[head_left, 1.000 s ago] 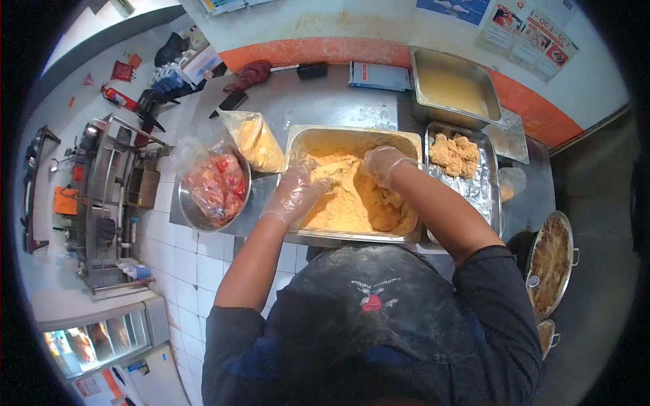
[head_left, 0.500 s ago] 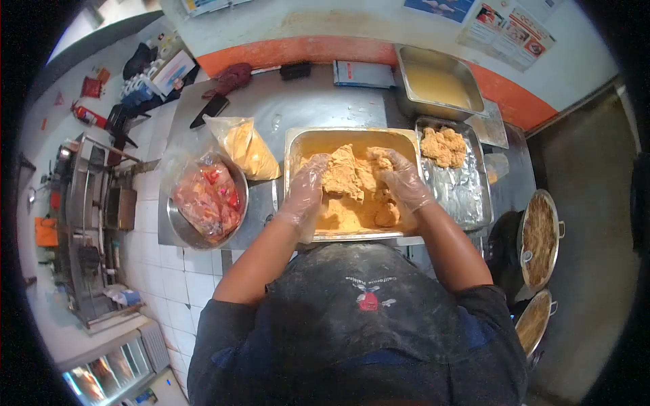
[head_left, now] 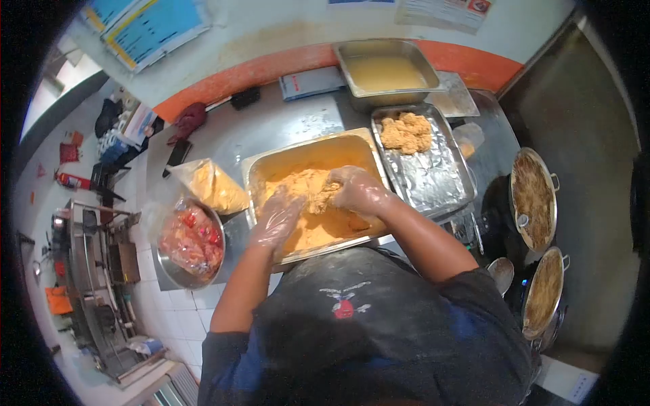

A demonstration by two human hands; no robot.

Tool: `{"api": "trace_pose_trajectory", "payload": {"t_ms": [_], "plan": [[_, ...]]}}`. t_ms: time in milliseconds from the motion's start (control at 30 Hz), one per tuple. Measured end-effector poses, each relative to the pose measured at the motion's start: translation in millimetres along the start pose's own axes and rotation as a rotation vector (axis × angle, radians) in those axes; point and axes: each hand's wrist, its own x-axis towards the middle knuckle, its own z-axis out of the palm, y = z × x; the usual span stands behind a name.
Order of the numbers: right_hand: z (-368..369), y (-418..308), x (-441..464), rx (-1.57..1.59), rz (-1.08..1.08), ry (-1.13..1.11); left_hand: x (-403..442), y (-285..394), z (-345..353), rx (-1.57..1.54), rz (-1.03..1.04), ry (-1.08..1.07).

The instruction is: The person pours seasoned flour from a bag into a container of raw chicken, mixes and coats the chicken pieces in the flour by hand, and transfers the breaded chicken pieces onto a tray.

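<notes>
Both hands wear clear plastic gloves and work inside a deep metal pan [head_left: 371, 152] of orange-yellow breading flour [head_left: 308, 233]. A flour-coated chicken piece [head_left: 315, 194] lies between them, low against the flour. My right hand [head_left: 360, 193] curls its fingers around the right side of this chicken. On the left side, my left hand [head_left: 277, 220] presses its bent fingers against the coated meat. Part of another coated piece [head_left: 357, 222] shows beneath my right wrist. The fingertips are partly hidden by flour and chicken.
Right of the pan, a foil-lined tray [head_left: 430, 177] carries coated chicken [head_left: 406, 132]. Behind it stands a pan of cloudy liquid [head_left: 387, 73]. At left are a bag of breading [head_left: 213, 186] and a bowl of bagged raw meat [head_left: 193, 243]. Two pots of oil [head_left: 533, 196] stand far right.
My hands have lowered the coated chicken from above the pan into the flour and come closer together. The view has turned, so the table appears tilted.
</notes>
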Motion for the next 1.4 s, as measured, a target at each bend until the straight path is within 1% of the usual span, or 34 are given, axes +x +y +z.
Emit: {"api": "trace_pose_trajectory", "payload": {"t_ms": [33, 67, 100, 133, 200, 233, 300, 367, 400, 467, 500, 533, 567, 600, 667, 700, 733, 800, 833, 867, 900, 933, 967, 1000, 1033, 1067, 1100, 1133, 1200, 1233, 1300, 1333, 1367, 1400], "plan": [[-19, -14, 2, 0.115, 0.173, -0.136, 2, -3, 1, 0.096, -0.012, 0.015], [-35, -22, 3, 0.233, 0.338, -0.271, -6, 12, -5, 0.173, -0.021, 0.016], [-47, -19, 2, 0.152, 0.247, -0.238, -8, 22, -9, 0.25, -0.031, 0.023], [-64, -21, 2, 0.154, 0.25, -0.228, -2, 17, -8, 0.257, -0.024, 0.021], [-100, -19, 0, -0.003, 0.132, -0.113, 11, 4, 0, 0.389, -0.025, 0.062], [-110, 0, -1, 0.138, 0.2, -0.047, 15, 11, 3, 0.391, -0.028, 0.06], [-139, 38, -2, 0.395, 0.264, 0.043, 29, 32, 7, 0.635, -0.14, -0.058], [-174, 68, -4, 0.649, 0.323, 0.124, 44, 37, 13, 0.682, -0.149, -0.086], [-178, 108, -1, 0.683, 0.239, 0.186, 53, 34, 16, 0.723, -0.154, -0.115], [-186, 160, 0, 0.419, 0.153, 0.399, 77, 11, 26, 0.726, -0.138, -0.114], [-184, 185, 4, 0.423, 0.149, 0.396, 85, 6, 29, 0.725, -0.119, -0.117], [-179, 211, 9, 0.398, 0.234, 0.463, 85, 10, 30, 0.725, -0.125, -0.113], [-171, 235, 11, 0.371, 0.319, 0.528, 83, 16, 31, 0.655, -0.139, -0.122], [-161, 257, 10, 0.375, 0.315, 0.521, 81, 21, 32, 0.584, -0.152, -0.131], [-140, 300, 10, -0.278, 0.201, 0.616, 77, 30, 35, 0.604, -0.169, -0.131], [-132, 321, 13, -0.217, 0.38, 0.55, 76, 35, 37, 0.626, -0.179, -0.135], [-127, 333, 12, -0.212, 0.378, 0.546, 74, 37, 38, 0.627, -0.186, -0.133], [-115, 349, 9, -0.331, 0.345, 0.578, 67, 39, 41, 0.623, -0.196, -0.171], [-126, 327, 5, -0.362, 0.377, 0.492, 64, 43, 42, 0.62, -0.207, -0.172], [-140, 297, -1, -0.357, 0.372, 0.477, 62, 48, 42, 0.684, -0.197, -0.211], [-154, 265, -5, -0.353, 0.451, 0.481, 59, 48, 43, 0.745, -0.193, -0.251], [-154, 244, -7, -0.347, 0.527, 0.478, 58, 36, 48, 0.734, -0.221, -0.25], [-149, 241, -7, -0.338, 0.512, 0.454, 61, 17, 55, 0.799, -0.039, -0.073], [-147, 244, -8, -0.407, 0.337, 0.523, 61, 6, 59, 0.861, 0.144, 0.107], [-145, 229, -5, -0.47, 0.159, 0.595, 60, 6, 59, 0.857, 0.117, 0.114], [-140, 211, -3, -0.459, 0.144, 0.582, 63, 9, 60, 0.844, 0.173, 0.109], [-139, 166, 1, -0.329, -0.04, 0.551, 68, 12, 60, 0.83, 0.233, 0.102], [-132, 126, 4, -0.199, -0.219, 0.518, 75, 17, 59, 0.825, 0.219, 0.107], [-105, 73, 14, -0.206, -0.307, 0.25, 91, 32, 55, 1.01, 0.127, -0.257], [-83, 50, 22, -0.193, -0.158, 0.028, 92, 41, 50, 1.001, 0.109, -0.331], [-41, 15, 37, -0.477, -0.144, -0.401, 91, 30, 43, 0.923, 0.109, -0.28], [-29, 3, 44, -0.775, -0.281, -0.607, 88, 29, 37, 0.854, 0.111, -0.231], [-23, -8, 43, -0.785, -0.275, -0.606, 81, 26, 30, 0.85, 0.121, -0.23], [-18, -18, 38, -0.794, -0.09, -0.681, 63, 30, 21, 0.726, 0.164, -0.149]]}}
